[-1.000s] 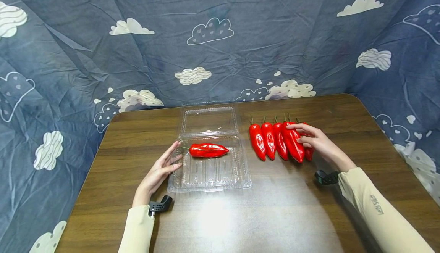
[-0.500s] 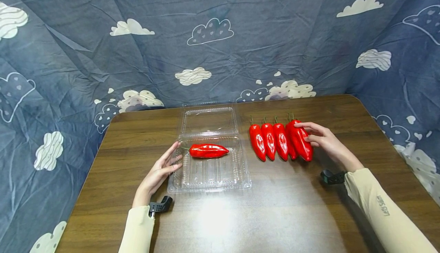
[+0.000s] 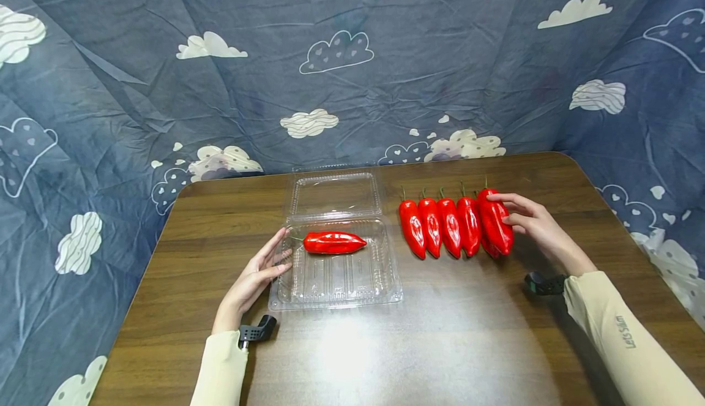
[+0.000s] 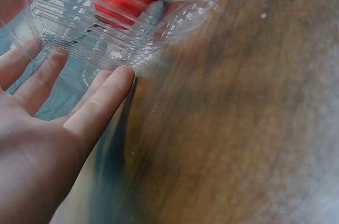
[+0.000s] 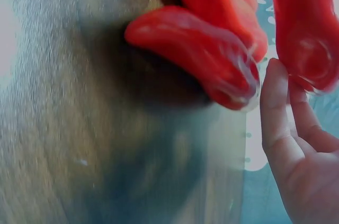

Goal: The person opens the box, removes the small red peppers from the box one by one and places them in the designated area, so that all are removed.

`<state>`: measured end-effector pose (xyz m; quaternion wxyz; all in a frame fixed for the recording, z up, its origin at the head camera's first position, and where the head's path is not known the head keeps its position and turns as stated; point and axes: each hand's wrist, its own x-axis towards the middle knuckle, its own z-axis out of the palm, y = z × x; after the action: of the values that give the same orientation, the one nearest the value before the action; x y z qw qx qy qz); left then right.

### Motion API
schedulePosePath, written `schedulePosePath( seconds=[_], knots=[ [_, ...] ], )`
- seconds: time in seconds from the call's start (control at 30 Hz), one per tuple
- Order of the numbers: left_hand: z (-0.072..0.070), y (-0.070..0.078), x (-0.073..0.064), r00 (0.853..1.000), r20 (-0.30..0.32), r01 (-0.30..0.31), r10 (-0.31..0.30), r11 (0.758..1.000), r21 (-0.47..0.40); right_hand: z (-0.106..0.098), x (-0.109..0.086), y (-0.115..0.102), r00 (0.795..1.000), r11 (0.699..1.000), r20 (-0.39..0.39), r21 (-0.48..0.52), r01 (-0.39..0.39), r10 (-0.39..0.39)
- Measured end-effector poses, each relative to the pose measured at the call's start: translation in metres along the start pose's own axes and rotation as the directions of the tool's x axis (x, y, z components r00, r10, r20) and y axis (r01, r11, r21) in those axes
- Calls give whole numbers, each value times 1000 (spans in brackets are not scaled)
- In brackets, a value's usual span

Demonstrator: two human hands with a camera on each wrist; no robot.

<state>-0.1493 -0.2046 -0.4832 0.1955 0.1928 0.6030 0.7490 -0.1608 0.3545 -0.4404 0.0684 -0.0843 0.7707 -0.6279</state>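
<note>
My right hand (image 3: 534, 225) pinches a glossy red pepper (image 3: 496, 219) between thumb and fingers, with its green stem pointing to the back. In the right wrist view the held pepper (image 5: 307, 23) is up off the wood, apart from another pepper (image 5: 196, 54) lying on the table. Beneath the held one, a pepper (image 3: 489, 249) is mostly hidden. At the left, a clear plastic clamshell box (image 3: 336, 286) lies with its lid back and one red pepper (image 3: 333, 242) crosswise inside. My left hand (image 3: 256, 274) touches the box's left side, fingers fairly straight and spread.
Several red peppers (image 3: 431, 228) lie side by side to the right of the box, tips toward me. The clear lid (image 3: 336, 193) lies flat near the table's back edge. A blue cloud-patterned cloth (image 3: 264, 87) hangs behind the wooden table (image 3: 440, 332).
My right hand has carried the held pepper rightward past the row, uncovering a pepper in the row and overlapping the rightmost one. My left hand and the box have stayed put.
</note>
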Motion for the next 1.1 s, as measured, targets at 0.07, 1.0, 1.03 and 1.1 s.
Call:
schedulePosePath(
  seconds=[0.07, 1.0, 1.03, 1.1],
  knots=[
    [0, 0, 0, 1000, -1, -1, 1, 1000, -1, -2, -1, 1, 1000, 1000, -11, 19, 11, -11],
    [-1, 0, 0, 1000, -4, 8, -8, 1000, -5, -20, -8, 21, 982, 967, -180, -235, -102, 60],
    [-1, 0, 0, 1000, -5, 8, -8, 1000, -5, -20, -7, 21, 982, 966, -176, -233, -113, 73],
    [-1, 0, 0, 1000, -6, 8, -8, 1000, -5, -18, -7, 21, 982, 963, -167, -235, -128, 89]
  ],
)
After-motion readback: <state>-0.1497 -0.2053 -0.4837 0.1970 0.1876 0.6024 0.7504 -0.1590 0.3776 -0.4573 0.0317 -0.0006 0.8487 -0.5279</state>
